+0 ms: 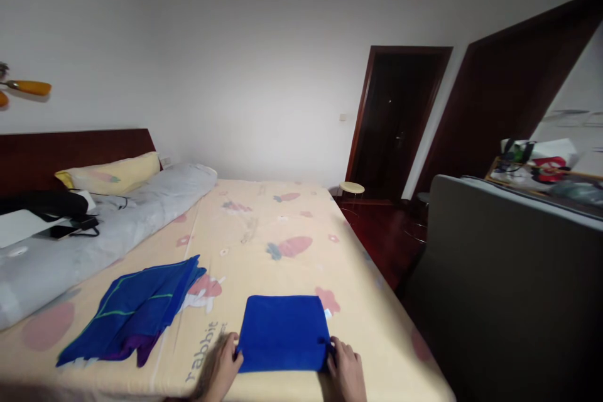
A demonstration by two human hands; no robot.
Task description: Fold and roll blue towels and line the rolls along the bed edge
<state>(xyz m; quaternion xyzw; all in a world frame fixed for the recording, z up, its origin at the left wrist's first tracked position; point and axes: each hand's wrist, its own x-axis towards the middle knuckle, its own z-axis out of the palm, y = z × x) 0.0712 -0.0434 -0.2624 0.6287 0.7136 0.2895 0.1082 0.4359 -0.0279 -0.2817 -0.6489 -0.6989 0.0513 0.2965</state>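
Observation:
A folded blue cloth [285,333] lies flat as a neat rectangle near the front edge of the bed. My left hand [229,361] pinches its lower left side, and my right hand [345,365] pinches its lower right side. Both sets of fingers are closed on the fabric edges. To the left rests a second, loosely folded blue garment [136,301] with green piping and a purple part showing at its front. Whether the blue cloth is a garment or a towel, I cannot tell.
The bed [264,251] has a cream sheet with carrot and rabbit prints. A grey rolled quilt [141,220], a yellow pillow [113,174] and black items lie at the left. A dark panel [499,289] stands right of the bed, with a round stool [352,188] beyond.

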